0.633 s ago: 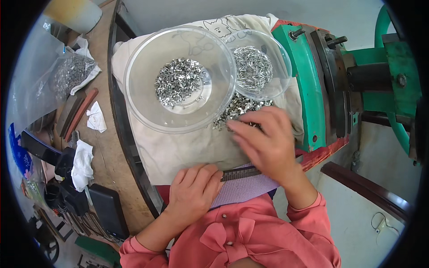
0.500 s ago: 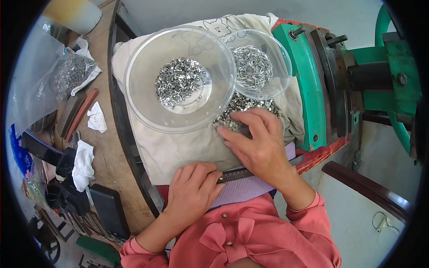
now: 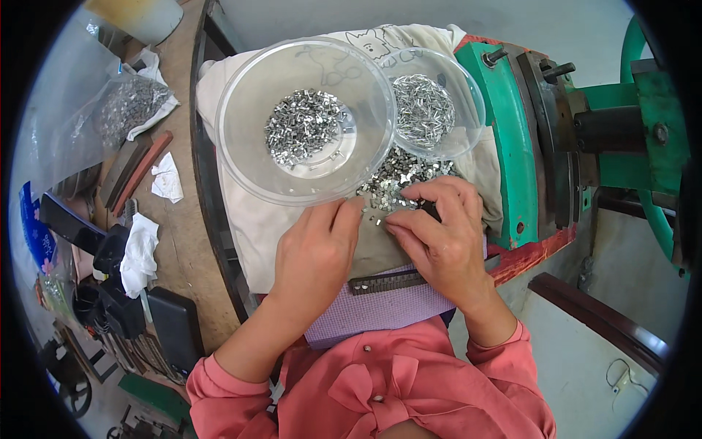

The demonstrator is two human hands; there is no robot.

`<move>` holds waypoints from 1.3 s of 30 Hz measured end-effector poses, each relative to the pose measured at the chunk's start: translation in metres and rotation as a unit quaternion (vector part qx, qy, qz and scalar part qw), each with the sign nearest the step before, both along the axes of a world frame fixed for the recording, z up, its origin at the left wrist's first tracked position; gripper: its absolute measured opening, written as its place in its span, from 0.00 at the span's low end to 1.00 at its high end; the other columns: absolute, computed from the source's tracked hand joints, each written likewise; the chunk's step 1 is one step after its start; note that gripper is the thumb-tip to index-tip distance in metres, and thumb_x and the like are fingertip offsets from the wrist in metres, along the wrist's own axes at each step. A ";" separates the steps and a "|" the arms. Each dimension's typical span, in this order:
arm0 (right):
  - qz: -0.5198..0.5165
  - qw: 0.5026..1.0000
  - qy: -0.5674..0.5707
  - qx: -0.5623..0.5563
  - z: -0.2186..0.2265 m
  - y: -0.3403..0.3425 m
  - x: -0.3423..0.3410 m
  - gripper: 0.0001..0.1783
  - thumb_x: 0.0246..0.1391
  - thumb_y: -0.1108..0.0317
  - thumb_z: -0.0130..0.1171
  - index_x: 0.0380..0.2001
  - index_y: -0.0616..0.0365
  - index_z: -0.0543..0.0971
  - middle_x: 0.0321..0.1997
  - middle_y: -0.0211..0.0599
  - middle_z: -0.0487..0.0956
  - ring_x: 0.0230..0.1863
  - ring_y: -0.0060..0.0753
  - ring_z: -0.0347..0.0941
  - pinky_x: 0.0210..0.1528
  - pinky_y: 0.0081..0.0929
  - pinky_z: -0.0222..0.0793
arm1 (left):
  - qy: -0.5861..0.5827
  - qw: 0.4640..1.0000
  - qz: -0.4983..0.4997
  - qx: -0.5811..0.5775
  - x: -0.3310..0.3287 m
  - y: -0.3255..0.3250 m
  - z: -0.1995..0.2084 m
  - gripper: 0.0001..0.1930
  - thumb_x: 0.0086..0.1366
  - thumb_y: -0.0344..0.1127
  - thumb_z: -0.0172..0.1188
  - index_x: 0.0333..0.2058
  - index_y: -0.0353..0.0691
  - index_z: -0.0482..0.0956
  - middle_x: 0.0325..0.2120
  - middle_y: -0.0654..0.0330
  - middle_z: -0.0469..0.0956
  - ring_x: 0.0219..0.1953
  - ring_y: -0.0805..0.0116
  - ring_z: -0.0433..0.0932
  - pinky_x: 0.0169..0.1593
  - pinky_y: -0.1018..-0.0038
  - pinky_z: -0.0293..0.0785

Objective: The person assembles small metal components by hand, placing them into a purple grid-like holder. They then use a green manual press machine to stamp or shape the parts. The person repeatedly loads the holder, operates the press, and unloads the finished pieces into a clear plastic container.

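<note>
My left hand (image 3: 318, 245) reaches to the left edge of a loose pile of small silvery metal pieces (image 3: 395, 175), just below the big bowl's rim. Its fingers are drawn together at the tips; what they hold is too small to make out. My right hand (image 3: 447, 238) curves over the pile's near right side, thumb and forefinger apart, with nothing visible gripped. A dark notched strip (image 3: 387, 283) lies on the purple cloth (image 3: 329, 322) near my lap, with a couple of bright bits at its left end.
A large clear plastic bowl (image 3: 232, 157) holds small metal pieces; a smaller clear bowl (image 3: 468, 135) beside it holds thin metal pins. Green machinery (image 3: 504, 154) stands to the right. On the left, a wooden bench (image 3: 186, 249) carries tissues, a bag of metal pieces and bar-shaped blocks.
My left hand has moved up from the strip's left end to the pile's edge, uncovering the strip. The right hand has shifted slightly right, still at the pile.
</note>
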State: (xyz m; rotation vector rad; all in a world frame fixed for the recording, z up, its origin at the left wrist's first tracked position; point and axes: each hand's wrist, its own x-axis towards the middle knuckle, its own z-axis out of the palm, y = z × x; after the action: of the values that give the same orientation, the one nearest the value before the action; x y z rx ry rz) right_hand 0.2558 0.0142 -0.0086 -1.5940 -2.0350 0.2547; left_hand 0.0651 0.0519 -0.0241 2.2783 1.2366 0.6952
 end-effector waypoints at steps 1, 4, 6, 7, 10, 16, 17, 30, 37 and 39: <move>0.005 1.000 0.001 -0.002 -0.001 0.001 -0.002 0.11 0.41 0.72 0.72 0.32 0.52 0.84 0.47 0.32 0.78 0.53 0.45 0.70 0.54 0.44 0.63 | 0.011 1.000 0.003 0.000 0.002 0.001 -0.002 0.10 0.60 0.25 0.65 0.41 0.38 0.79 0.34 0.55 0.77 0.34 0.53 0.79 0.36 0.62 0.76; 0.017 1.000 0.002 -0.011 -0.002 0.004 -0.005 0.11 0.40 0.72 0.72 0.31 0.52 0.84 0.47 0.32 0.78 0.54 0.44 0.70 0.55 0.44 0.63 | 0.023 1.000 0.009 0.000 0.003 0.003 -0.004 0.07 0.59 0.25 0.66 0.37 0.38 0.78 0.30 0.57 0.77 0.31 0.54 0.79 0.33 0.62 0.76; 0.027 0.999 0.004 -0.019 -0.002 0.004 -0.006 0.11 0.40 0.71 0.72 0.31 0.52 0.84 0.47 0.32 0.77 0.54 0.43 0.70 0.57 0.45 0.62 | 0.002 1.000 0.014 0.001 0.002 0.002 -0.004 0.06 0.59 0.25 0.66 0.34 0.39 0.78 0.29 0.58 0.76 0.30 0.55 0.79 0.32 0.62 0.75; 0.030 0.999 -0.008 -0.023 0.001 0.003 -0.005 0.11 0.40 0.71 0.72 0.31 0.52 0.84 0.47 0.32 0.78 0.54 0.43 0.70 0.57 0.45 0.62 | 0.002 1.000 0.008 -0.006 0.001 0.001 -0.001 0.06 0.58 0.25 0.66 0.34 0.39 0.78 0.29 0.58 0.76 0.30 0.55 0.79 0.31 0.63 0.74; 0.031 0.998 -0.033 -0.033 0.010 -0.005 0.003 0.11 0.40 0.71 0.72 0.31 0.52 0.84 0.47 0.32 0.78 0.53 0.43 0.71 0.58 0.46 0.61 | 0.001 1.000 -0.003 -0.024 -0.007 -0.009 0.009 0.07 0.57 0.24 0.66 0.33 0.39 0.78 0.28 0.58 0.76 0.30 0.56 0.78 0.31 0.64 0.74; -0.004 1.000 -0.009 -0.018 0.005 -0.011 0.011 0.10 0.42 0.70 0.72 0.31 0.52 0.85 0.46 0.31 0.78 0.52 0.42 0.71 0.58 0.46 0.60 | 0.003 1.000 0.012 -0.016 -0.020 -0.026 0.007 0.09 0.54 0.22 0.68 0.33 0.38 0.78 0.31 0.58 0.76 0.32 0.57 0.77 0.32 0.64 0.73; -0.004 1.000 -0.001 -0.011 0.004 -0.010 0.008 0.10 0.42 0.70 0.72 0.31 0.52 0.85 0.46 0.31 0.78 0.52 0.42 0.71 0.58 0.45 0.60 | -0.005 1.000 0.018 -0.014 -0.021 -0.026 0.005 0.09 0.53 0.22 0.68 0.32 0.38 0.78 0.31 0.58 0.76 0.32 0.57 0.77 0.33 0.65 0.73; 0.030 0.998 0.047 0.008 0.002 -0.029 -0.004 0.11 0.40 0.70 0.73 0.30 0.51 0.82 0.44 0.26 0.79 0.51 0.36 0.73 0.59 0.45 0.62 | -0.035 0.999 0.025 -0.017 -0.032 -0.035 0.006 0.12 0.48 0.20 0.70 0.32 0.39 0.79 0.32 0.58 0.78 0.33 0.58 0.77 0.33 0.67 0.72; 0.053 0.996 0.062 -0.042 0.000 -0.059 -0.006 0.11 0.40 0.69 0.74 0.31 0.48 0.84 0.43 0.24 0.79 0.50 0.35 0.73 0.59 0.45 0.62 | -0.082 0.992 -0.059 -0.069 -0.023 -0.056 0.016 0.13 0.48 0.22 0.71 0.33 0.39 0.80 0.34 0.59 0.78 0.36 0.57 0.76 0.39 0.65 0.72; 0.062 0.994 0.069 -0.053 0.003 -0.055 -0.002 0.11 0.41 0.69 0.74 0.31 0.48 0.85 0.42 0.24 0.79 0.50 0.36 0.72 0.58 0.44 0.62 | -0.072 0.992 -0.069 -0.071 -0.019 -0.060 0.012 0.13 0.48 0.23 0.71 0.33 0.39 0.80 0.35 0.59 0.78 0.37 0.57 0.76 0.41 0.64 0.72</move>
State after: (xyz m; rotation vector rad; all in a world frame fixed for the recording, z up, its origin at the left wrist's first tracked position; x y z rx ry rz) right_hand 0.2535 -0.0411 -0.0052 -1.4702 -2.0452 0.5124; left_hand 0.0460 -0.0085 -0.0120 2.1337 1.0181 0.6862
